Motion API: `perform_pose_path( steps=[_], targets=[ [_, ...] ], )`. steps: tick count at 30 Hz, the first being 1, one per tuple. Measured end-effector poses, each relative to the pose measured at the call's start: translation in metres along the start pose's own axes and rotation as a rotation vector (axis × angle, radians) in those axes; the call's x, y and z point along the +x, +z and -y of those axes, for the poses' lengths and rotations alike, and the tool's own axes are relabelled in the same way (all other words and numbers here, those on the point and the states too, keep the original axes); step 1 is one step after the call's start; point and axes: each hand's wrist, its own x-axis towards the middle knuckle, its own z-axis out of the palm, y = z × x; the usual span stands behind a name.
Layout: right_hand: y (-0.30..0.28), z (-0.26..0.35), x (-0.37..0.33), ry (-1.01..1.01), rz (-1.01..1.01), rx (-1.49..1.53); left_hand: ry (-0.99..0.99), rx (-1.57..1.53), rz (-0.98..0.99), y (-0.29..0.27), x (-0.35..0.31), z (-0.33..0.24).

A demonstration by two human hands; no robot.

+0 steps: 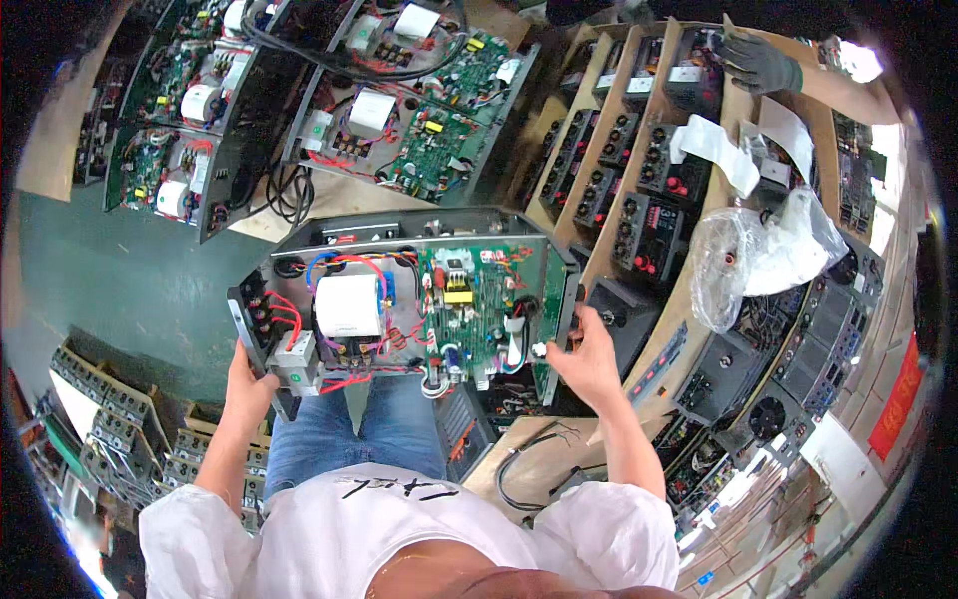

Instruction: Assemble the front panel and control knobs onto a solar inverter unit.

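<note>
In front of my body I hold an open electronics chassis [399, 230] with a dark metal frame. A white round-wrapped component [348, 305] sits in its left half, with red, blue and yellow wires around it. Its right half carries a green circuit board [474, 290]. My left hand [247, 387] grips the chassis's left end, beside a small grey metal block [296, 361]. My right hand [591, 361] grips the right end, thumb near a white connector [540, 350]; its fingers are partly hidden behind the edge.
More open chassis with green boards [439, 150] stand at the back left and centre, with black cables [289, 190]. Wooden dividers [611, 120] separate rows of units at right. Clear plastic bags [726, 265] lie on them. Another person's gloved hand [760, 63] is at far right.
</note>
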Motion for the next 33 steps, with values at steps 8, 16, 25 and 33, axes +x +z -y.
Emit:
perform_pose_path(
  steps=[8, 16, 25, 33],
  targets=[
    [-0.051, 0.030, 0.031, -0.148, -0.097, -0.077, 0.134, -0.145, -0.084, 0.026, 0.001, -0.026],
    [-0.076, 0.033, 0.057, -0.127, -0.096, -0.022, 0.071, -0.070, -0.109, 0.031, 0.016, -0.079],
    [-0.070, 0.002, 0.071, -0.079, -0.111, 0.025, 0.034, 0.147, -0.034, 0.035, 0.038, -0.122],
    [-0.070, -0.013, 0.067, -0.112, -0.166, 0.040, 0.178, 0.186, 0.006, 0.037, 0.052, -0.131]
  ],
)
